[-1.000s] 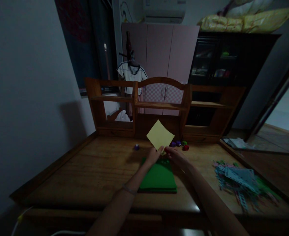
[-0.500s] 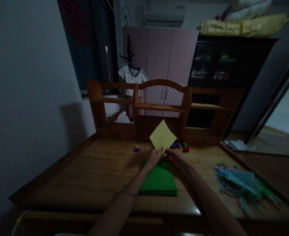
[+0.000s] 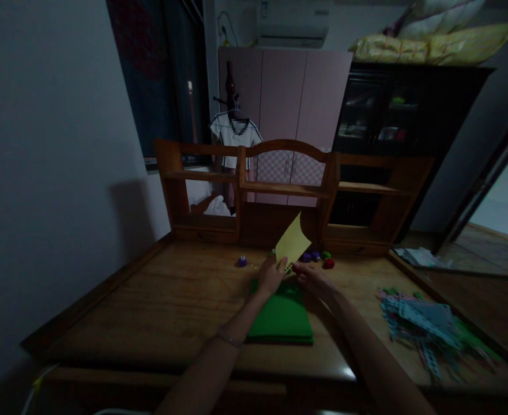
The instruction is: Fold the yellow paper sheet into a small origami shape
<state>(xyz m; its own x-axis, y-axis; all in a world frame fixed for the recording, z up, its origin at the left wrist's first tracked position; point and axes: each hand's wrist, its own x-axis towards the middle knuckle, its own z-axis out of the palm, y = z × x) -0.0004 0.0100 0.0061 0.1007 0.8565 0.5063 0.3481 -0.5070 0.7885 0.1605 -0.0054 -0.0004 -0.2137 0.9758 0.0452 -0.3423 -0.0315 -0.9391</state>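
Head camera: a yellow sheet of paper (image 3: 293, 242) stands up on one corner above the far end of a green pad (image 3: 282, 314), tilted so that it shows as a narrow slanted shape with its top corner pointing up toward the wooden shelf unit (image 3: 288, 190). The left hand (image 3: 270, 275) pinches the sheet near its lower corner, fingers closed on the paper's left edge. The right hand (image 3: 312, 276) meets the same lower corner from the other side; its fingertips are drawn together around something small and red, though the room is too dim to tell what it is or whether it also grips the paper. A row of tiny holes seems to run along the sheet's lower edge, but this is hard to make out.

The green pad lies flat on the wooden desk (image 3: 150, 311), just under both hands and between the two forearms. A thin bracelet (image 3: 229, 340) sits on the left wrist.

Behind the hands, close to the foot of the shelf unit, small round objects lie in a loose row: a purple one (image 3: 242, 261) off to the left by itself, and a purple, a green and a red one (image 3: 328, 263) clustered to the right of the sheet. Well apart on the right side of the desk is a heap of paper strips (image 3: 426, 325) in blue, green and pink.
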